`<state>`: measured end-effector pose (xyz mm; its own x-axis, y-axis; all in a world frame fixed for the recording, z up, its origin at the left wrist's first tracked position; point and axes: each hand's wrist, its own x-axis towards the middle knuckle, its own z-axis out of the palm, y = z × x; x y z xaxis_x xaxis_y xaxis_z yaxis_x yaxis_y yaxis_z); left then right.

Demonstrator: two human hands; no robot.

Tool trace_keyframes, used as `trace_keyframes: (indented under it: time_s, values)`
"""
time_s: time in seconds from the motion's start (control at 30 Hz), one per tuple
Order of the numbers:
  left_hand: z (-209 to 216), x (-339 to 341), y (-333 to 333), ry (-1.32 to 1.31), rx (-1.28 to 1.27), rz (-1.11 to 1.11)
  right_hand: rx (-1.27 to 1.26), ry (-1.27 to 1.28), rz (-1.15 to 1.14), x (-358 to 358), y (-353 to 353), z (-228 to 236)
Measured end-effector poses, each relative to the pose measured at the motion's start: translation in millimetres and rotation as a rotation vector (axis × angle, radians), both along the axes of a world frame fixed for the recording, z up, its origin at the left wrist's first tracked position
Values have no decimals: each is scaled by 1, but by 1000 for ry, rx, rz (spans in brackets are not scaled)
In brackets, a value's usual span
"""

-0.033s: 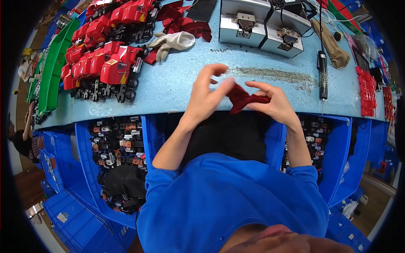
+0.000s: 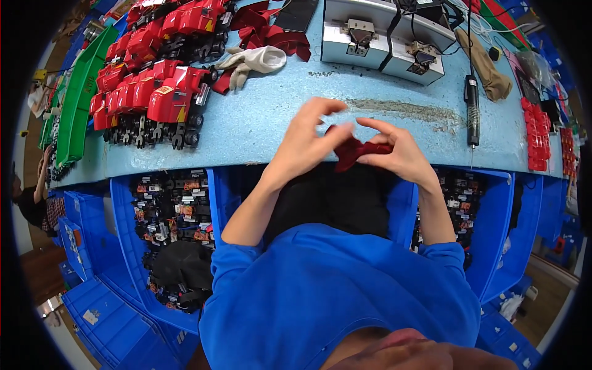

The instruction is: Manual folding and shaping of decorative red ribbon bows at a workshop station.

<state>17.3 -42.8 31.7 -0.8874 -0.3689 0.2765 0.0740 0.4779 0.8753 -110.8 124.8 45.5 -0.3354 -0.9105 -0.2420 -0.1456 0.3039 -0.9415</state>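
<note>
A dark red piece of cloth (image 2: pixel 353 154) hangs between my hands above the table's front edge. My right hand (image 2: pixel 399 150) pinches its right end between thumb and fingers. On the other side, my left hand (image 2: pixel 308 139) is curved with index finger and thumb well apart. Its thumb, blurred by motion, crosses the cloth's left end; whether it only touches the cloth is hard to see. More red cloth strips (image 2: pixel 280 40) lie at the back of the table, close to a whitish work glove (image 2: pixel 262 60).
Red toy trucks (image 2: pixel 169 98) crowd the table's left side, beside a green tray (image 2: pixel 80 98). A silvery metal box (image 2: pixel 382 46) stands at the back. To the right lie a black electric screwdriver (image 2: pixel 472 111) and red plastic parts (image 2: pixel 536 135). Blue crates (image 2: pixel 132 246) hold dark parts below.
My left thumb has shifted slightly right and down over the red cloth, and the cloth's left end has moved a little. The right hand keeps its pinch, nearly still.
</note>
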Motion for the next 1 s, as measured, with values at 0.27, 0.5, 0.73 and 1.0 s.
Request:
trace_keyframes:
  time_s: [0.27, 0.5, 0.73, 1.0]
  values:
    - [8, -7, 5, -252, 558, -203, -239, -327, -240, 5, 7, 3]
    - [-8, -10, 11, -56, 713, -6, -385, -671, -377, 3, 13, -36]
    - [-11, -15, 34, 101, 610, 185, -442, -804, -433, 44, -6, -50]
    - [-15, -12, 31, 171, 67, 254, -383, -495, -403, 41, -1, -62]
